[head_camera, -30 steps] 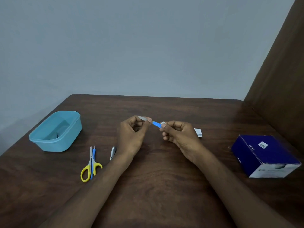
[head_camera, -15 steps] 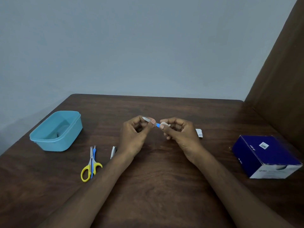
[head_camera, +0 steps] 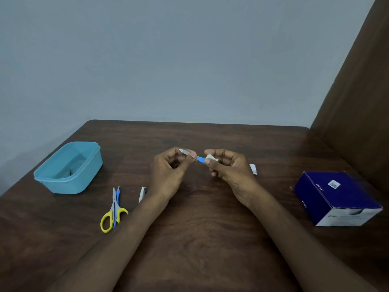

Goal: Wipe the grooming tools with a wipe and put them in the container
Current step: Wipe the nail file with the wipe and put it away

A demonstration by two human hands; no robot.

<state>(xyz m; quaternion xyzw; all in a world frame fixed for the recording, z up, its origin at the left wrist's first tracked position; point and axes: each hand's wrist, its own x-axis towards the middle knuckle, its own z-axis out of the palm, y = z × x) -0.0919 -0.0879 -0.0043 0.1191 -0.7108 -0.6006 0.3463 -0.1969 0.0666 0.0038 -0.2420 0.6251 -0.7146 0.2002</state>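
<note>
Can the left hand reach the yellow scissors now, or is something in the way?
Probably not at once: the left hand holds the blue-handled tool. The table between it and the yellow scissors looks free, so once it lets go, yes.

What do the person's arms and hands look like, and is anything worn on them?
Both forearms are bare up to the frame edge: no sleeves show. The left hand and the right hand wear no gloves. I see no rings, watch or bracelet on them.

Turquoise tub (head_camera: 69, 168); yellow-handled scissors (head_camera: 112, 213); blue-handled file (head_camera: 192, 155); white wipe (head_camera: 210, 158); navy-and-white box (head_camera: 336, 199); dark brown table (head_camera: 200, 239).
</note>
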